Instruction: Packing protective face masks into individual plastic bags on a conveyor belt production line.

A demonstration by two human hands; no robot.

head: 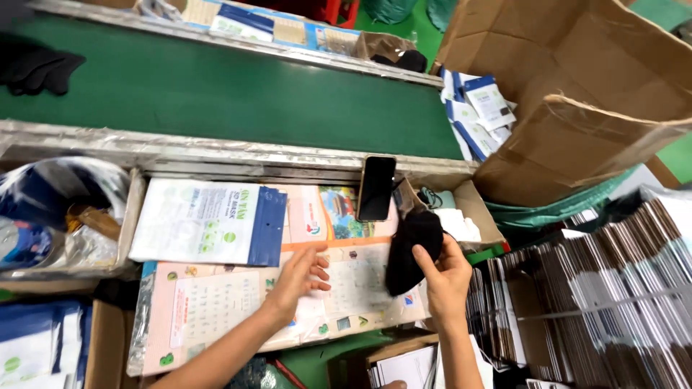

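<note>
Plenty crowding this bench (216, 302): a white pouch with a blue zip edge (209, 223) lies flat at the upper left, printed calendar sheets (346, 281) are spread under plastic across the middle, and a dark phone (377, 188) stands propped upright against the back rail. Beyond the rail runs the green conveyor belt (216, 90), with a pile of black cloth (36, 68) at its far left. A big brown cardboard box (577, 94) leans in at the upper right with packaged pouches (479, 112) spilling beside it, and stacks of dark flat packs (598, 288) fill the right side.

The right hand (443, 277) holds a black face mask (411, 248) up above the bench, fingers clamped on its lower right edge, just below the phone. The mask hangs with its long axis running steeply, top tilted right toward the phone, bottom end pointing down-left. The left hand (299, 274) rests on the calendar sheets nearby, fingers loosely spread, holding nothing.
</note>
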